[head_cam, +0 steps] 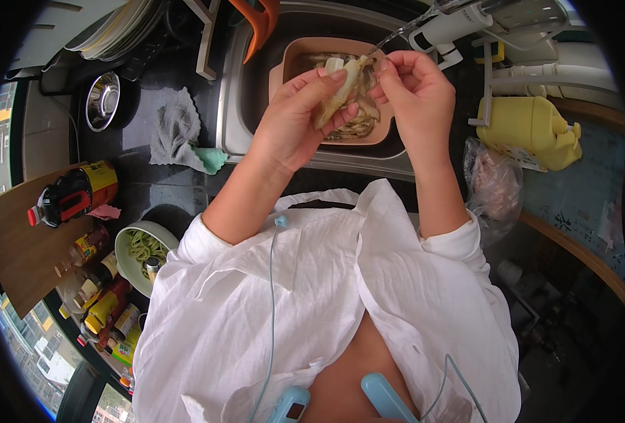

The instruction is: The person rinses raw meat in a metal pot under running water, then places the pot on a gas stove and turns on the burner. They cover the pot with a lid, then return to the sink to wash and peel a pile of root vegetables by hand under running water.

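Observation:
My left hand (304,108) holds a pale, yellowish-white piece of food (344,87), which looks soft and wet; its exact kind is unclear. Close to the upper end of that piece is my right hand (415,84), thumb and forefinger pinched together; whether something thin is between them cannot be made out. Both hands are over a pinkish-tan plastic basin (291,53) standing in a steel sink (233,113). Several brownish, wet food pieces (357,127) lie in the basin. A thin stream of water (405,29) runs down towards it from the tap.
Left of the sink lie a grey cloth (175,124) and a steel bowl (102,101). Nearer my body stands a bowl of green vegetables (125,264), beside several sauce bottles (98,312). At right are a yellow jug (524,129) and a plastic bag (495,185). An orange-handled item (259,26) overhangs the sink.

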`<state>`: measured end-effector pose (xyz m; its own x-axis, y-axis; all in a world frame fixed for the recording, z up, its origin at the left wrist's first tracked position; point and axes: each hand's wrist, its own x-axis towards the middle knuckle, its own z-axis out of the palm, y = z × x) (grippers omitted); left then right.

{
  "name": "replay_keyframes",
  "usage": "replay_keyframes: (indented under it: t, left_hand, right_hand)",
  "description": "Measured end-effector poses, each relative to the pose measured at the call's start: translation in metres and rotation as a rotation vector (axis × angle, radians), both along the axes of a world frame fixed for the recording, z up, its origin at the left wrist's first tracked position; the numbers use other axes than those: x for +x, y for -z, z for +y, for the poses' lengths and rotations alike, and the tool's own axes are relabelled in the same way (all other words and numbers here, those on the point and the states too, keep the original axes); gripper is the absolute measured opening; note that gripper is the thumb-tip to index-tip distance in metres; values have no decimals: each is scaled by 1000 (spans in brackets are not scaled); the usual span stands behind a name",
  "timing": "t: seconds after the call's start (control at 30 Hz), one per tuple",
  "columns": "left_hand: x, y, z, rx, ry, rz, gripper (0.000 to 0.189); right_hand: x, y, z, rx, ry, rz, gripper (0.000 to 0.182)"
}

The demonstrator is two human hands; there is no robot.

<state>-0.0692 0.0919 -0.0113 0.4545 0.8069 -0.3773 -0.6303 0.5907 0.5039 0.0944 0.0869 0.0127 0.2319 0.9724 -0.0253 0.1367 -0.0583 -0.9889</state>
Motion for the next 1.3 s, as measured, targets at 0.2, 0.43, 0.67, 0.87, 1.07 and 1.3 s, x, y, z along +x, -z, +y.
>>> replay_keyframes:
  t: [0.2, 0.43, 0.67, 0.87, 1.07, 1.3]
  left_hand:
    - [-1, 2, 3, -6, -1, -35, 14]
    - [-1, 10, 3, 14, -23, -19, 23]
    - [0, 12, 2, 47, -41, 9, 18]
    - [1, 13, 2, 89, -54, 1, 10]
    - [2, 16, 3, 46, -40, -92, 10]
    - [-3, 3, 4, 16, -1, 67, 18]
  right_hand:
    - [0, 2, -2, 67, -130, 193, 6]
    - [2, 2, -4, 6, -199, 256, 11]
    - [-10, -3, -7, -35, -194, 228, 11]
    - [-11, -4, -8, -49, -137, 143, 11]
    - [-7, 3, -7, -8, -31, 86, 9]
    - [10, 10, 1, 40, -72, 278, 7]
